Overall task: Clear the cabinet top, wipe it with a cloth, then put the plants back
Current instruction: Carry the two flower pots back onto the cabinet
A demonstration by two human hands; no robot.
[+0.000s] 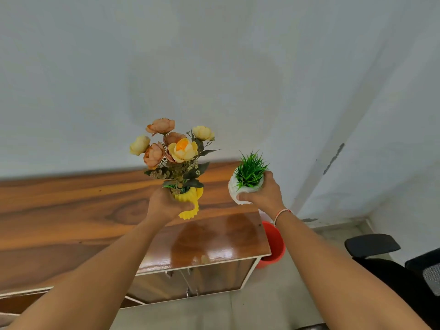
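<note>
My left hand (164, 204) grips a ribbed yellow vase (190, 203) holding a bunch of orange and cream artificial flowers (171, 148). It is held in the air above the right part of the glossy wooden cabinet top (71, 210). My right hand (264, 194) holds a small white pot with green grass (247, 179), lifted near the cabinet's right end. Nothing stands on the visible cabinet top. No cloth is in sight.
A white wall (214, 67) rises behind the cabinet. A red bucket (273, 246) stands on the floor just right of the cabinet. A black office chair (392, 263) is at the lower right. The cabinet doors (190, 282) below are closed.
</note>
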